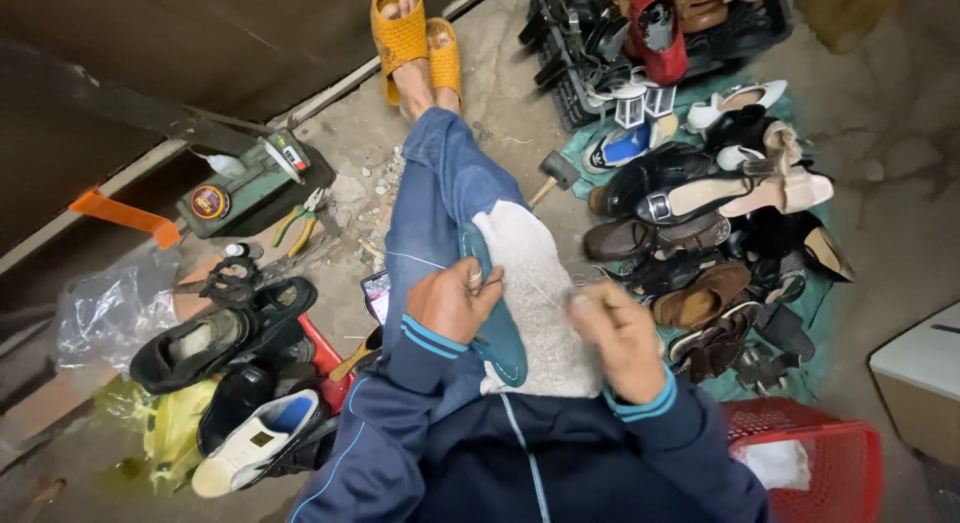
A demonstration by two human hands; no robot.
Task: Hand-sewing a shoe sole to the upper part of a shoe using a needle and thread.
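A teal shoe point(497, 328) lies sole-side on a white fleecy cloth point(540, 303) across my lap. My left hand point(452, 301) grips the shoe's edge, a ring on one finger. My right hand point(620, 338) pinches a thin white thread point(535, 288) that runs taut from the shoe to its fingertips. Whether a needle is in that hand I cannot tell. My legs in blue jeans point(440, 198) stretch forward, with feet in orange sandals point(415, 38).
A heap of shoes point(700, 233) lies on a green cloth at right, a black crate point(600, 43) of shoes behind it. A hammer point(552, 173) rests by my knee. More shoes point(230, 363), pliers point(300, 223) and a green tool box point(255, 188) sit left; a red basket point(810, 453) at lower right.
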